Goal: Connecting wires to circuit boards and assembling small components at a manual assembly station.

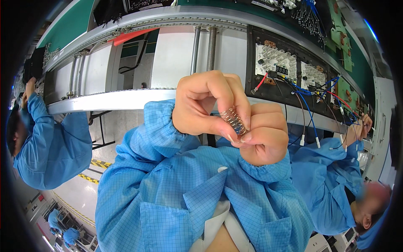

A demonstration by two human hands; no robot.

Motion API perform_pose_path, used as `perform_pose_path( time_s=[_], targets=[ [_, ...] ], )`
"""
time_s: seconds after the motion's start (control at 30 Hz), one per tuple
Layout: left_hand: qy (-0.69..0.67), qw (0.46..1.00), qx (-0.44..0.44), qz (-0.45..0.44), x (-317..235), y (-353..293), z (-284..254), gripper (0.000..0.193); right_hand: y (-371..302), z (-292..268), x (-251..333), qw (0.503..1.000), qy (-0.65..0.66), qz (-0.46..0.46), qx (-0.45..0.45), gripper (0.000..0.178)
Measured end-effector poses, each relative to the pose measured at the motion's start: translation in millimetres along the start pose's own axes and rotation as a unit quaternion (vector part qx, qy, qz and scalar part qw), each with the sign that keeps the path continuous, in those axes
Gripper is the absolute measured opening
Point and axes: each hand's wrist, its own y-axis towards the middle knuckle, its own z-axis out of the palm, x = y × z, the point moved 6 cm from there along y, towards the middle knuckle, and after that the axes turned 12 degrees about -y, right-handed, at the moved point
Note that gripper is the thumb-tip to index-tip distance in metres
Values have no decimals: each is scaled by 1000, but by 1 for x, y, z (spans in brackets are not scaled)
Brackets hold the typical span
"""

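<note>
A coppery metal coil spring (pixel 231 117) is held in front of my chest, tilted, its upper coils showing between my fingers. My left hand (pixel 199 103) pinches it from the left between thumb and fingers. From the right, my right hand (pixel 266 136) grips its lower end, with the thumb pressed close to the left fingertips. The fingers hide that lower end, and a small dark bluish patch shows inside the coils there.
Beyond my hands runs a metal conveyor rail (pixel 126 97). A black fixture (pixel 250 59) at the right carries circuit boards (pixel 275 59), with blue wires (pixel 310 113) hanging over its edge. Co-workers in blue stand at the left (pixel 54 143) and right (pixel 323 180).
</note>
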Motion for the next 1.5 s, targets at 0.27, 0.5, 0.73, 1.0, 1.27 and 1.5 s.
perform_pose_path(
  time_s=[0.27, 0.5, 0.73, 1.0, 1.27, 1.5],
  targets=[
    [-2, 999, -30, -11, 1, -5, -3, 36, 1, 4, -4, 998, 28, 26, 49, 28],
    [-3, 998, -63, -24, 2, -7, -4, 36, 2, 5, -7, 995, 43, 49, 79, 27],
    [-57, 996, -54, -35, 3, -9, -7, 28, -1, 2, -9, 995, 64, 62, 43, 27],
    [34, 995, 16, -97, -11, 4, -15, 15, -5, -8, -7, 995, 79, 57, 28, 27],
    [119, 980, 120, -104, -38, 26, -12, 25, -13, -4, -3, 996, 60, 38, 59, 12],
    [79, 976, 156, -129, -39, 31, -15, 29, -16, 0, -1, 993, 78, 53, 75, 23]
  ],
)
